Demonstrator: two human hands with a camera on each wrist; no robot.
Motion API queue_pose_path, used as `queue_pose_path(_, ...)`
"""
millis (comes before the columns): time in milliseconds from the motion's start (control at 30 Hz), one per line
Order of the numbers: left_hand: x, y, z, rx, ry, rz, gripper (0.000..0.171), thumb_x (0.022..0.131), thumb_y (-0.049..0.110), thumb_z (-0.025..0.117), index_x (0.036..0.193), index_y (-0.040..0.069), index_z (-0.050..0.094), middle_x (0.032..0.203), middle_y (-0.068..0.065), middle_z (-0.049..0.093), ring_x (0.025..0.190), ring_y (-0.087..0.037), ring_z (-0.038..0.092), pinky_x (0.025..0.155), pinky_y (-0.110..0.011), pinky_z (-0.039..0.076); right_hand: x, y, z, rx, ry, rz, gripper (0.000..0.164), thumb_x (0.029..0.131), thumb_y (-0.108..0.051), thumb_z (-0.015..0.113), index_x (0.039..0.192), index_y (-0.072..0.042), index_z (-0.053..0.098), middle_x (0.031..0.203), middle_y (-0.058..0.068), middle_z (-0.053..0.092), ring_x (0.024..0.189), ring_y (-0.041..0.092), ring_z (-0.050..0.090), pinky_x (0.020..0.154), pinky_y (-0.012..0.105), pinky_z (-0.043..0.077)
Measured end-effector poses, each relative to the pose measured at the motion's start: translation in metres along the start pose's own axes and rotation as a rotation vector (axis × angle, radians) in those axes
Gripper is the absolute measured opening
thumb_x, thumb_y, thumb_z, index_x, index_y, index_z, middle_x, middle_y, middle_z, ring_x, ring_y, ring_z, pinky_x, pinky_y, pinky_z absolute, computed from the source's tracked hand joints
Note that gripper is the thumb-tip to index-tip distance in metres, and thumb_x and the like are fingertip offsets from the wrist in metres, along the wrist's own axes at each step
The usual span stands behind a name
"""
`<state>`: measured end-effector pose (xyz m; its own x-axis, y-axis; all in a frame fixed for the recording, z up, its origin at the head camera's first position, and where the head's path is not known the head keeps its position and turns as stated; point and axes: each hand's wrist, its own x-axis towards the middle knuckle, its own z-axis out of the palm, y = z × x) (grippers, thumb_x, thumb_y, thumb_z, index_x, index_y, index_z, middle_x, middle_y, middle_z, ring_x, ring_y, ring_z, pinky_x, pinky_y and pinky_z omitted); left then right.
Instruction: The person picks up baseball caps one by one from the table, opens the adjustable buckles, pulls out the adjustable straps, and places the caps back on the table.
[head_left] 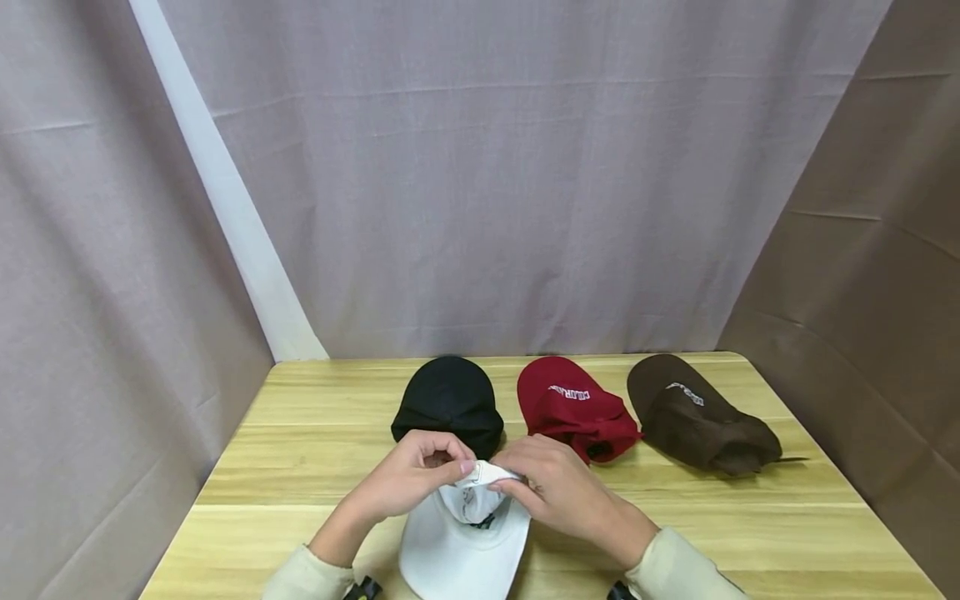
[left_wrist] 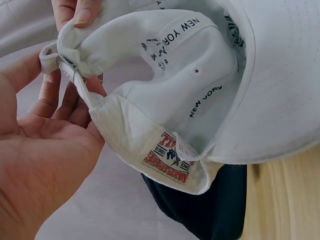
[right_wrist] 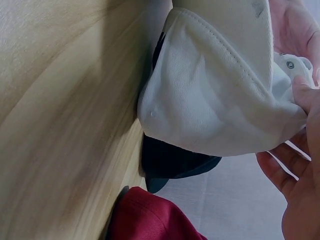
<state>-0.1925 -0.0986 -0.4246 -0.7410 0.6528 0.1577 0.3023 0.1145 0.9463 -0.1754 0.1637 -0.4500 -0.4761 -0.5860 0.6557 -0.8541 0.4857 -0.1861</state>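
The left hand (head_left: pixel 411 482) pinches the strap (left_wrist: pixel 70 70) of the white cap (head_left: pixel 461 562) between thumb and finger; the right hand (head_left: pixel 558 492) clamps its back rim. The cap (NEW YORK shows inside) is between the person and the black cap (head_left: pixel 450 396), brim nearest the person. The red cap (head_left: pixel 573 400) and brown cap (head_left: pixel 697 417) lie farther right on the table (head_left: pixel 300 467).

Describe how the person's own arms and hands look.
The left hand and right hand are ungloved. The left sleeve and right sleeve are pale khaki and stop short of the wrists. A black piece with a yellow mark shows by the left cuff, another black piece by the right.
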Motion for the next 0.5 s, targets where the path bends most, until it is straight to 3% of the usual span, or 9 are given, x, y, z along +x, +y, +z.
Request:
queue_pose_path(233,-0.0017,-0.0037,-0.006,-0.078,-0.05,0.016,0.023,0.107,0.013,0.063,0.099,-0.008,0.067,0.118,-0.034,0.07,0.101,-0.006,0.068,0.089,-0.021,0.056,-0.0002,-0.0027,-0.0025,-0.014,-0.033,0.052,0.013,0.095,-0.032,0.081,0.104,-0.024,0.077,0.1,-0.014,0.077,0.093,0.002,0.069,0.087,0.02,0.055)
queue_pose_path(500,-0.0022,-0.0036,-0.0103,-0.066,-0.062,-0.008,0.02,0.107,0.014,0.064,0.098,-0.004,0.068,0.122,-0.032,0.071,0.106,-0.01,0.069,0.09,-0.022,0.057,0.0,-0.004,-0.0008,-0.014,-0.026,0.039,0.012,0.096,-0.031,0.08,0.103,-0.023,0.076,0.098,-0.014,0.076,0.091,0.002,0.068,0.086,0.02,0.055)
